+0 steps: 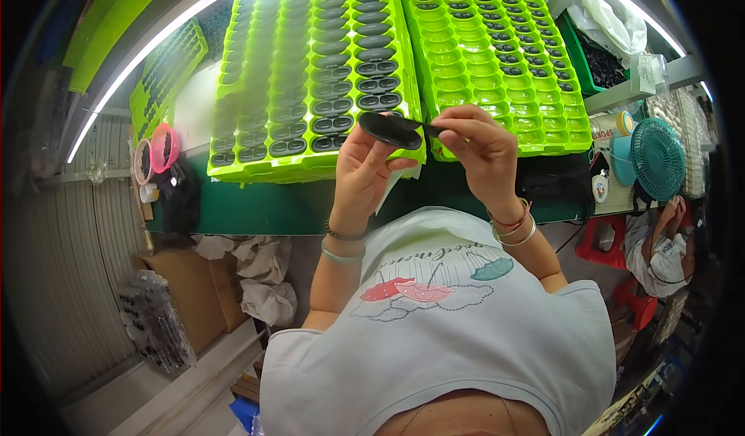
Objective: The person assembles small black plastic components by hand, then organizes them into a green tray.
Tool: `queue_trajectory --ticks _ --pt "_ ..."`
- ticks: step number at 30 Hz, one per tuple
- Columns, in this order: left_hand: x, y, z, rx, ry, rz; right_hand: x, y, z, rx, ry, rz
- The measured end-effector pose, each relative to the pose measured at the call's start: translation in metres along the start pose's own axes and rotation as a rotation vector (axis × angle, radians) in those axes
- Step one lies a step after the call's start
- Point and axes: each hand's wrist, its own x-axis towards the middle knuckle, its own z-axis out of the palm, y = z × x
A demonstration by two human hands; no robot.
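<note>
My left hand (360, 173) holds a glossy black oval case (388, 132) from below, its fingers and thumb closed around the edge. My right hand (487, 155) pinches a thin dark strip-like piece (429, 129) whose tip reaches the case's right end. Whether it is a tool or a film, I cannot tell. Both hands are above the near edge of the worktable. Just beyond them lies a lime-green tray (310, 160) with rows of black oval cases, the nearer ones showing two hollows each. To its right, another lime-green tray (446, 79) carries small black parts in some pockets.
The green tabletop (256, 209) runs along the trays' near side. A teal fan (658, 159) stands at the right, and a pink basket (164, 147) at the left. Below are a cardboard box (186, 300) and a red stool (601, 242). Another person's arm (667, 217) shows at far right.
</note>
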Motion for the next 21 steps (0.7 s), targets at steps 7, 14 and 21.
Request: queue_trajectory --ticks 7,14,21 --pt "-0.004 -0.002 0.004 0.030 -0.035 0.024 0.000 -0.002 0.018 -0.364 -0.021 -0.322" --pt "-0.003 -0.003 0.002 0.036 -0.060 0.049 -0.007 0.006 0.023 -0.354 0.023 -0.337" --pt "-0.004 -0.002 0.009 0.094 -0.007 0.060 -0.007 0.007 0.018 -0.645 -0.076 -0.520"
